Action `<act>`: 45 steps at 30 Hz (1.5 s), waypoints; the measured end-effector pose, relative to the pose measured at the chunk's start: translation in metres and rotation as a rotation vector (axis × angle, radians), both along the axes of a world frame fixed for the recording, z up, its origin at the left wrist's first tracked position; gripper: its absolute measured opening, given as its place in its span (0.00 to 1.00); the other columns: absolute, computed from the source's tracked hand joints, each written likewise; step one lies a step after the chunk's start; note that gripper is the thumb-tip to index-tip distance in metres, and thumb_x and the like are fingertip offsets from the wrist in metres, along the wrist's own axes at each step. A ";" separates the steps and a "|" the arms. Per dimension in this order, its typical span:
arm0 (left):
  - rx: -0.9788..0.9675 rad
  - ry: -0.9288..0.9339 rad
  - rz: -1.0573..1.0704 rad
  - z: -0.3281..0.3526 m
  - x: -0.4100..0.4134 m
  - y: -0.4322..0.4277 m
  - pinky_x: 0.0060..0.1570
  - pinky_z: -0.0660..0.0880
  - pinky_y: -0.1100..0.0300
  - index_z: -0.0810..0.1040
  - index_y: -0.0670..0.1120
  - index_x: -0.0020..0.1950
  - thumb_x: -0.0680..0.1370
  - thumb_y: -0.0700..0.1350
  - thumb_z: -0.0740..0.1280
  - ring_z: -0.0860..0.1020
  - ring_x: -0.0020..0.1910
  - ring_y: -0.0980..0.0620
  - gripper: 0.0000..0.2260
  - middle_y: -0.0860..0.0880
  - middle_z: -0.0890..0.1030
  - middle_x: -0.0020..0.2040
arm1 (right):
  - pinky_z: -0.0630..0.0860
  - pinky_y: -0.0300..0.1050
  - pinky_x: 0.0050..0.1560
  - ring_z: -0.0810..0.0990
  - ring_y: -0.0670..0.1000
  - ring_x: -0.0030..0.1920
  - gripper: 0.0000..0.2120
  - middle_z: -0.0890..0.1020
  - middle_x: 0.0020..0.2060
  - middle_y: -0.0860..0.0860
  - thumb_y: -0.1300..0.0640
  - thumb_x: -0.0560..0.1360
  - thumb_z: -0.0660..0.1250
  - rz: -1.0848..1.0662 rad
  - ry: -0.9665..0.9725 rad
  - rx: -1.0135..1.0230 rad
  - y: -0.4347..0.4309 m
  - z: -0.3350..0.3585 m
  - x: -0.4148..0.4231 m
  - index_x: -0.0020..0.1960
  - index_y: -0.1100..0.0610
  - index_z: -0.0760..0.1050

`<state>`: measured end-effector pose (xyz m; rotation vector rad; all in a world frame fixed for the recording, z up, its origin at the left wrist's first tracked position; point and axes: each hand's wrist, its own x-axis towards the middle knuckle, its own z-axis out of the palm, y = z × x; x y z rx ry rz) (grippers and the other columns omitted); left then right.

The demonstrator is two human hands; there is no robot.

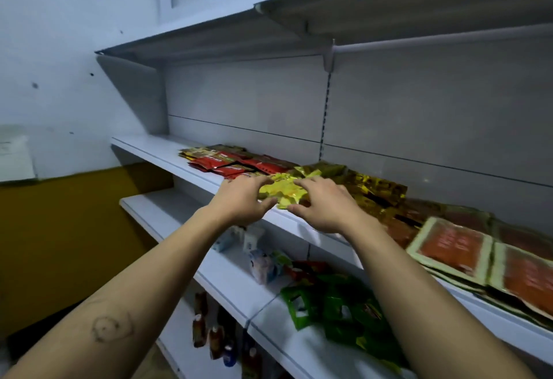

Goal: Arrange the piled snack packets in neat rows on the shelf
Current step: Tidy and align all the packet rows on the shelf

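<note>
A small pile of bright yellow snack packets (282, 191) lies at the front edge of the white shelf (167, 154). My left hand (244, 202) holds the pile's left side, fingers over the top and thumb at the front edge. My right hand (323, 205) holds its right side the same way. To the left lie red packets (236, 166) in flat rows. Dark gold packets (377, 188) are piled behind and to the right. Large orange packets with pale borders (460, 247) lie further right.
An upper shelf (269, 28) hangs overhead. The lower shelf (227, 280) carries green packets (335, 304) and small pale items (263, 262). Bottles (209, 333) stand on the level below. A wall (59, 49) closes the left side.
</note>
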<state>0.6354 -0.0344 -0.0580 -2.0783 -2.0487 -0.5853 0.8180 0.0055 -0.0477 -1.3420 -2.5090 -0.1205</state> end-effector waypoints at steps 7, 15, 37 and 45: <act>0.020 -0.021 0.085 -0.005 -0.123 -0.011 0.67 0.69 0.47 0.69 0.54 0.74 0.80 0.59 0.62 0.70 0.71 0.49 0.23 0.53 0.74 0.72 | 0.64 0.55 0.69 0.66 0.57 0.72 0.31 0.68 0.73 0.53 0.38 0.78 0.62 0.061 0.037 0.028 0.005 0.001 -0.131 0.77 0.48 0.61; -0.005 -0.067 0.196 -0.013 -0.231 -0.025 0.69 0.66 0.47 0.68 0.55 0.74 0.80 0.61 0.63 0.68 0.72 0.49 0.24 0.51 0.72 0.73 | 0.65 0.54 0.68 0.66 0.57 0.72 0.33 0.68 0.73 0.54 0.38 0.76 0.65 0.125 0.028 -0.022 0.034 -0.006 -0.238 0.77 0.49 0.61; -0.089 0.089 0.261 -0.022 -0.495 0.217 0.72 0.63 0.47 0.71 0.55 0.73 0.78 0.65 0.61 0.67 0.73 0.49 0.26 0.51 0.73 0.72 | 0.62 0.55 0.70 0.63 0.58 0.73 0.34 0.67 0.73 0.55 0.40 0.74 0.69 0.112 0.069 -0.077 0.292 -0.018 -0.509 0.75 0.51 0.64; -0.064 0.066 0.053 -0.015 -0.524 0.335 0.71 0.62 0.47 0.69 0.54 0.75 0.80 0.62 0.61 0.66 0.74 0.48 0.25 0.51 0.72 0.74 | 0.65 0.54 0.68 0.66 0.58 0.71 0.33 0.70 0.71 0.54 0.39 0.73 0.69 -0.078 -0.007 -0.106 0.370 -0.004 -0.513 0.74 0.48 0.67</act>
